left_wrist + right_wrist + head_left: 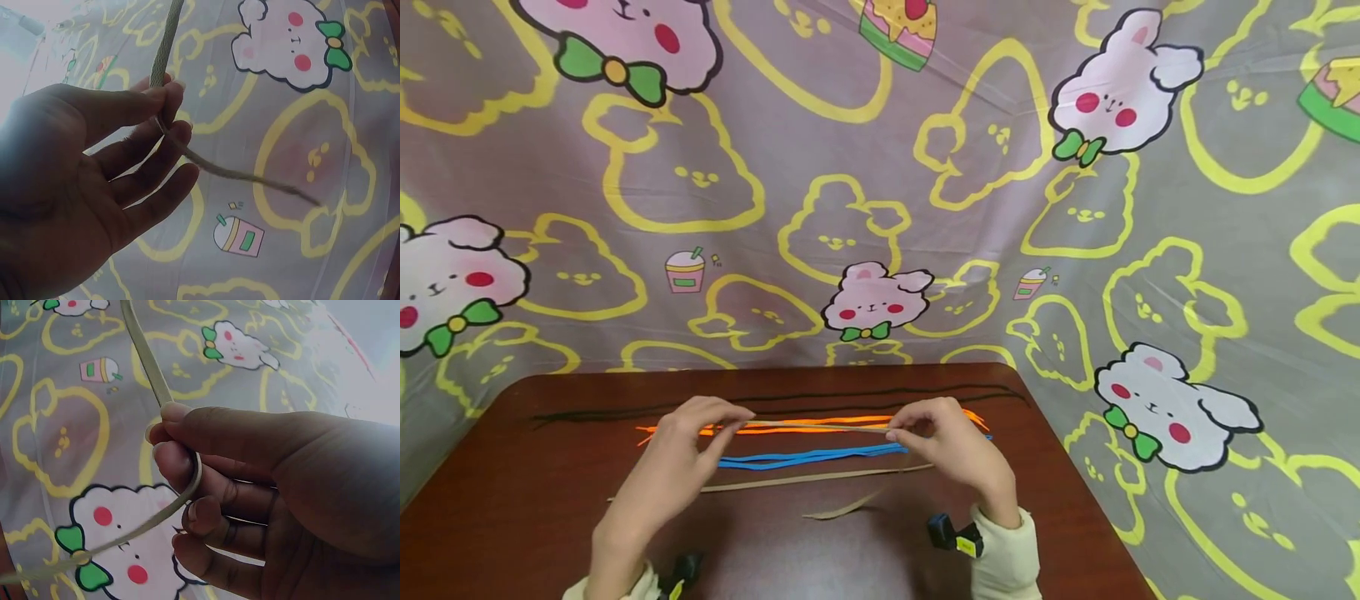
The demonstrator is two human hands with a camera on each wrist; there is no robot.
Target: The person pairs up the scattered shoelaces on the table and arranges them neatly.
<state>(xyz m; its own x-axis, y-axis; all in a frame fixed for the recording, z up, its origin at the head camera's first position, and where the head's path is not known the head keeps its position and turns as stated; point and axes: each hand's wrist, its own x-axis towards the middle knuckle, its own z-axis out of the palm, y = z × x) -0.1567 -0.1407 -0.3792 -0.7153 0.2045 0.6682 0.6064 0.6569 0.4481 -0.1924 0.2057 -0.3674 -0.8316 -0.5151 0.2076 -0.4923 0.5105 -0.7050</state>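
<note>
A flat beige shoelace [820, 427] is stretched level between my two hands, over the table. My left hand [670, 467] pinches it between thumb and fingertips; in the left wrist view a short tail of the shoelace [231, 173] hangs past the fingers. On the other side my right hand [962, 450] pinches the shoelace [147, 359] with thumb and forefinger. From there a longer tail [850, 505] curves down toward the table. Below the hands lies another beige shoelace [790, 482], running across the tabletop.
Blue shoelaces [805, 458] lie just beyond the beige one, then orange shoelaces [850, 419], then black shoelaces [850, 395] near the back edge of the brown table [490, 467]. A patterned cloth [970, 233] with cartoon animals hangs behind and to the right.
</note>
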